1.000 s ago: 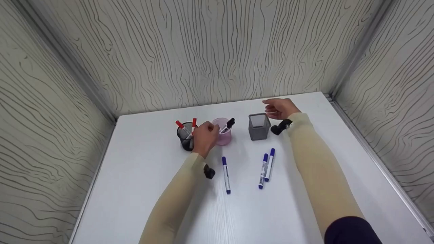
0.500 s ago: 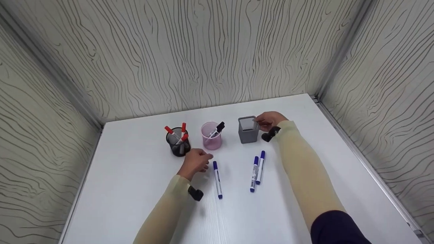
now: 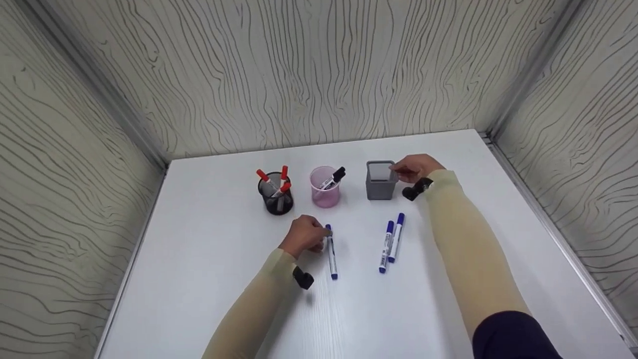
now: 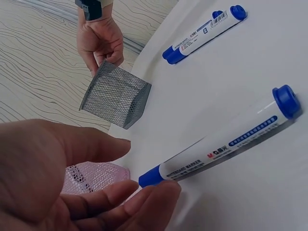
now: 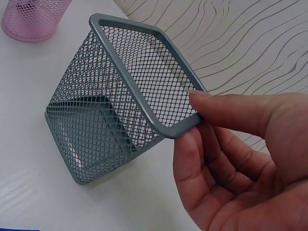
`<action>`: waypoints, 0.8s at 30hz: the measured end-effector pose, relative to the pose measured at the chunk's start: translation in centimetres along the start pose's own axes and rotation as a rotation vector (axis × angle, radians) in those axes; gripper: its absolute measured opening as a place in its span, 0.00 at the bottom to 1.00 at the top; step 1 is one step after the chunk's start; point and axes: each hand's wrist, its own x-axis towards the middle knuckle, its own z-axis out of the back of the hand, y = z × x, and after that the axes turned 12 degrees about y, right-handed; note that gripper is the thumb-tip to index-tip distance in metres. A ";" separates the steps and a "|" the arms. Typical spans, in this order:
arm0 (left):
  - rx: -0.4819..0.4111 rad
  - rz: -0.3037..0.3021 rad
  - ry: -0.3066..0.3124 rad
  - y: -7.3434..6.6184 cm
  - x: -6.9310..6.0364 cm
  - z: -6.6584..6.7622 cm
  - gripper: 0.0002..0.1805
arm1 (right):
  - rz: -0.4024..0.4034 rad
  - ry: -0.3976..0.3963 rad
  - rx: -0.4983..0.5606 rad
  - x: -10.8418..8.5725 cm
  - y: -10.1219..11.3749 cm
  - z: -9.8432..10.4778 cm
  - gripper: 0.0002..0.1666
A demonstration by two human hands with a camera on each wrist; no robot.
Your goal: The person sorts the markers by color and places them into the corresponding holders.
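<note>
A blue-capped marker lies on the white table with my left hand at its capped end. In the left wrist view the thumb and fingers of my left hand stand apart around the blue cap, not closed on it. My right hand pinches the rim of the grey square mesh holder; the right wrist view shows the thumb of that hand inside the rim and fingers outside the mesh. The holder is empty and upright.
Two more blue markers lie side by side in front of the grey holder. A pink mesh cup holds black-capped markers, and a black mesh cup at left holds red-capped ones. Patterned walls enclose the table.
My left hand has moved from between the black and pink cups down to the single blue marker. My right hand has come from beside the grey holder to grip its rim.
</note>
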 end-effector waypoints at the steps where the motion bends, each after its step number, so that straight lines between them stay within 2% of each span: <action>1: 0.003 -0.004 0.002 -0.2 0.1 -0.2 0.13 | 0.001 -0.001 -0.009 -0.1 0.0 0.2 0.11; 6: 0.053 -0.016 -0.039 -0.2 0.7 -1.2 0.13 | 0.004 0.007 0.018 -0.4 0.1 0.5 0.08; 12: 0.204 -0.049 -0.123 0.2 1.5 -2.5 0.11 | 0.017 0.029 0.018 -0.4 0.0 0.4 0.06; 16: 0.282 -0.072 -0.140 0.4 1.9 -2.8 0.09 | 0.022 0.038 -0.001 -0.1 0.1 0.5 0.06; 18: 0.268 -0.080 -0.130 0.6 2.2 -2.7 0.09 | 0.016 0.040 -0.008 -0.1 0.3 0.5 0.06; 24: 0.024 -0.011 -0.007 0.4 1.7 -1.7 0.11 | -0.018 0.048 0.006 0.3 0.7 0.4 0.04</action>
